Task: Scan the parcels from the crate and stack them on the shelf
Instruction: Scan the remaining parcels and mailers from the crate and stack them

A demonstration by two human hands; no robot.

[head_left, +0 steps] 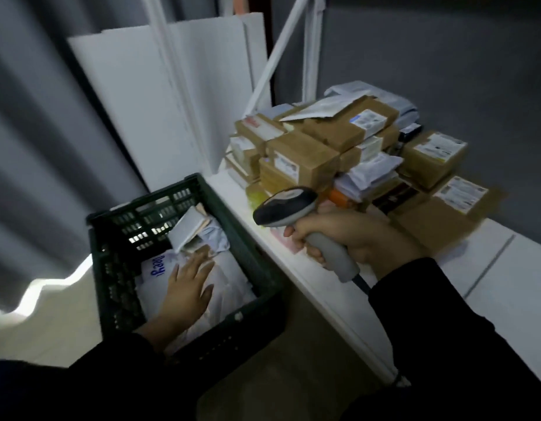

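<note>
One long white shelf point(491, 284) is carrying a pile of brown, labelled cardboard parcels point(324, 147). Beside its edge, a dark green slatted plastic crate point(117, 268) is holding soft white mailer bags point(155, 273). The left hand point(185, 287) is lying flat on them, fingers straight and spread. The right hand point(354, 238) is gripping a grey pistol-shaped barcode scanner point(286, 208) over the shelf.

A white shelf point(506, 284) carried a heaped stack of brown cardboard parcels point(302, 153) and pale mailer bags point(369, 174). Just beside its edge, a dark green crate point(117, 268) stood on the floor point(50, 338).
</note>
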